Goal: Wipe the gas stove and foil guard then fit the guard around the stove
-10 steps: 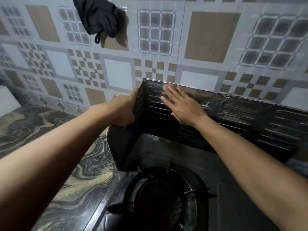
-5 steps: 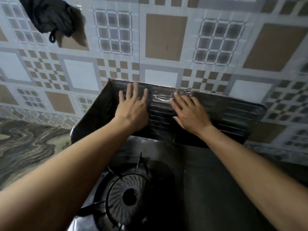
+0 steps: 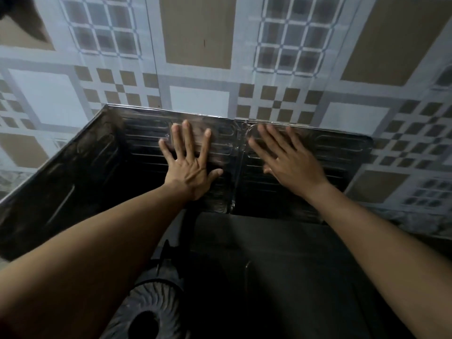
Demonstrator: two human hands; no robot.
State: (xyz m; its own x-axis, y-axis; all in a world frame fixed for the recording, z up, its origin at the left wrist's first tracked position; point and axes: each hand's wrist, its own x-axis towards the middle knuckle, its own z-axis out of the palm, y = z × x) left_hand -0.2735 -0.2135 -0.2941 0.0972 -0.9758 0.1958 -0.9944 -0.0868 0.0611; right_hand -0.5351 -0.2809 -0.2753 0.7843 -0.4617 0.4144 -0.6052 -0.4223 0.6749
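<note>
The ribbed foil guard [image 3: 137,143] stands upright behind the black gas stove [image 3: 281,253], its back panel against the tiled wall and its left wing angled forward along the stove's left side. My left hand [image 3: 190,165] lies flat on the back panel with fingers spread, just left of the centre crease. My right hand [image 3: 288,162] presses flat on the panel just right of that crease. Neither hand holds anything. The burner [image 3: 149,311] shows at the bottom, partly hidden by my left forearm.
A patterned tile wall [image 3: 198,55] rises behind the guard. A dark cloth hanging on the wall [image 3: 14,11] is barely in view at the top left corner. Marbled countertop [image 3: 420,221] shows right of the stove.
My left hand left the guard's left fold and now lies flat on the back panel beside the right hand. The view has shifted right and closer to the guard.
</note>
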